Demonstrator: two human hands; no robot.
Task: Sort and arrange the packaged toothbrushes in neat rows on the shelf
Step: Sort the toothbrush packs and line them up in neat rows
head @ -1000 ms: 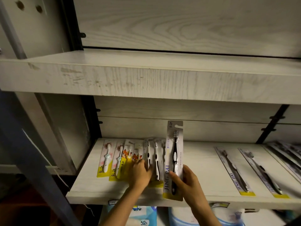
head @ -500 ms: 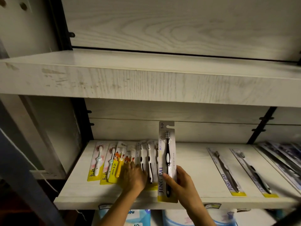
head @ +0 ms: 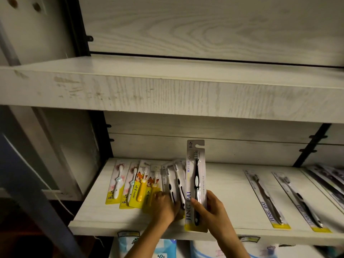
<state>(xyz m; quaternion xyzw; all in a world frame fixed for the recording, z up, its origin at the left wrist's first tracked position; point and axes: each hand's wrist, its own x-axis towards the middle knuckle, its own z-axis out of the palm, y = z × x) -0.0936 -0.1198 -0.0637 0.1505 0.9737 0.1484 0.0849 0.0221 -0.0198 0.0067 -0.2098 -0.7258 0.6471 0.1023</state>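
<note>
The shelf (head: 227,185) carries an overlapped row of packs (head: 137,185) at its left. Touching that row's right edge, the black-brush pack (head: 195,172) stands upright, gripped low by the right hand (head: 214,209). The left hand (head: 164,204) presses loosely curled fingers (head: 158,194) on the row's right end.

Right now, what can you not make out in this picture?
All in the head view:
- Black-and-white packs: lower ends hidden under the left hand.
- Held pack: small print too small; lower right edge covered by the right hand.
- Dark packs: cut off by the right edge, blurred.
- Blue packages: hidden by the shelf, the arms and the bottom edge.
</note>
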